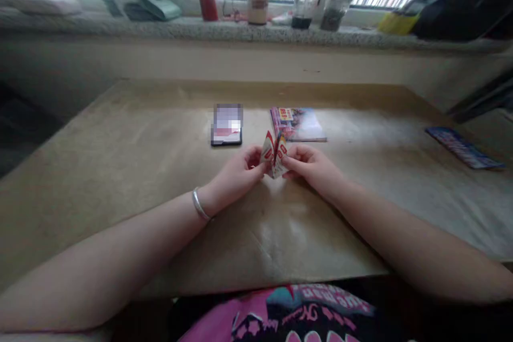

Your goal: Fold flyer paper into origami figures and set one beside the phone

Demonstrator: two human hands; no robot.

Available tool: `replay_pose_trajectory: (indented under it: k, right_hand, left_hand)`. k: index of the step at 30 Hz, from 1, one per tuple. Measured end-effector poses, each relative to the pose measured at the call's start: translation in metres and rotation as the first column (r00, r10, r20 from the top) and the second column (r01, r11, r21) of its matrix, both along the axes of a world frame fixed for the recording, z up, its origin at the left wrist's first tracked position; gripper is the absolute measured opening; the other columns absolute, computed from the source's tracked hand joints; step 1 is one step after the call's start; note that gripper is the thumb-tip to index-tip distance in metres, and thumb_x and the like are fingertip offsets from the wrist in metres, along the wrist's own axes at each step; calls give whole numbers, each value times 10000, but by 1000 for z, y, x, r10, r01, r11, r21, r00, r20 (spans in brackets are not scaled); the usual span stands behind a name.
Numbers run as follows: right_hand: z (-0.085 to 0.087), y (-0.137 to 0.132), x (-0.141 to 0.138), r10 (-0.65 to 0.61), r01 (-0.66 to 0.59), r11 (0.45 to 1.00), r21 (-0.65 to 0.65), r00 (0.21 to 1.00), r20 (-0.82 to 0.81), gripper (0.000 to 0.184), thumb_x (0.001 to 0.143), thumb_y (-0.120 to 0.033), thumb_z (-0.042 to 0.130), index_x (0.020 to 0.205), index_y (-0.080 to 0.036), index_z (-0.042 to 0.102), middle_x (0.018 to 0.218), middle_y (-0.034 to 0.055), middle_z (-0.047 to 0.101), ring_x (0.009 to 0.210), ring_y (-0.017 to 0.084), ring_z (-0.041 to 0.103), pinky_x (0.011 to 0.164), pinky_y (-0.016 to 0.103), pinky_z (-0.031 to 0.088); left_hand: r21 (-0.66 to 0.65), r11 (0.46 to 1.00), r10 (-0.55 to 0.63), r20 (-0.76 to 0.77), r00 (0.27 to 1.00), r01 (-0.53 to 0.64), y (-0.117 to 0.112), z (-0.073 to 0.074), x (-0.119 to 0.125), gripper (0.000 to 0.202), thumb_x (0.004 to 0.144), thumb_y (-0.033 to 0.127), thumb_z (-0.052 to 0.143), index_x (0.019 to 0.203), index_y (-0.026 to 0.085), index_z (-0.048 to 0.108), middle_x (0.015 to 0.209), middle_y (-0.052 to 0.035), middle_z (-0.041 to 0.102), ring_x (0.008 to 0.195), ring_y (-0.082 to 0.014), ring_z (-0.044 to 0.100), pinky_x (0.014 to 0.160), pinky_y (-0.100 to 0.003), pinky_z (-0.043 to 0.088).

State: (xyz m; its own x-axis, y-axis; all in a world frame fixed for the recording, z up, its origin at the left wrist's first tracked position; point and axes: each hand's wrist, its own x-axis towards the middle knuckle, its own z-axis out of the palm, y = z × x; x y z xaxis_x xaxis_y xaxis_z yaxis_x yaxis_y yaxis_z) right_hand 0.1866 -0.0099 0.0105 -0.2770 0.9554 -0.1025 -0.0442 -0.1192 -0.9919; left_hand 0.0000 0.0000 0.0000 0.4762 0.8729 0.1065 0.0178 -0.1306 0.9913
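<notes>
Between both hands is a small piece of folded printed paper [274, 164], white with red and yellow print, its pointed flaps spread apart at the top. My left hand [240, 173] pinches its left side, thumb in front. On the opposite side my right hand [310, 165] grips it between thumb and fingers. The paper is held just above the table, though I cannot tell if its lower tip touches. Behind it lies a printed booklet [304, 124] with a pink and blue cover. A tablet or phone [226, 125] with a blurred screen lies to the left of the booklet.
The pale table [160, 176] reaches to the wall. At its right side lies another colourful printed leaflet [463, 148]. Along the stone windowsill [232, 30] stand a red container [208, 5], bottles and jars, with a dark bag [465, 5] at the right.
</notes>
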Motion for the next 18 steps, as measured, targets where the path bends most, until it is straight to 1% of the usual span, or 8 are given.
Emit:
replay_pose_trajectory:
  k: [3,6,10,13,16,18]
  right_hand:
    - [-4,-1,1,31,-34,998,44,997,65,414,647,-502,773,673,-181,513,618,-50,569,560,70,521,544,208,442]
    - [-6,-1,1,60,-67,994,81,994,91,384,672,-493,759,709,-182,537,639,-45,575,554,69,509,527,210,422]
    - [-5,-2,-2,54,-57,992,111,998,25,385,672,-482,762,830,-199,556,743,-30,626,627,95,572,565,229,460]
    - [-5,-2,-2,41,-43,989,142,999,14,380,694,-492,741,847,-200,552,748,-21,635,646,107,584,583,245,466]
    - [-6,-3,-2,11,-24,976,218,998,61,360,710,-493,728,801,-190,555,710,-20,611,623,104,554,586,254,444]
    - [-7,-3,-2,-12,-13,967,256,995,97,357,718,-498,718,760,-191,540,687,-22,598,607,104,535,567,255,422]
  left_hand:
    - [-30,999,16,79,997,-13,-3,5,-1,309,817,348,673,1010,145,544,914,-39,673,793,-126,630,723,-246,512]
    - [-55,998,36,139,990,-29,-4,8,-2,323,798,343,703,999,145,544,889,-33,684,775,-120,642,701,-230,514]
    - [-63,997,48,189,981,-36,-3,8,-2,289,785,330,723,945,142,572,835,-20,690,746,-113,647,685,-217,519]
    - [-69,997,36,187,982,-23,-4,7,-1,277,787,316,720,954,141,585,825,-19,691,743,-111,649,674,-207,522]
    - [-42,998,52,134,990,-47,-6,7,-1,268,796,305,711,965,134,592,847,-28,681,754,-109,649,685,-207,533]
    - [-9,998,64,131,989,-63,-9,7,0,291,807,309,700,1010,147,571,869,-27,674,744,-112,654,672,-217,547]
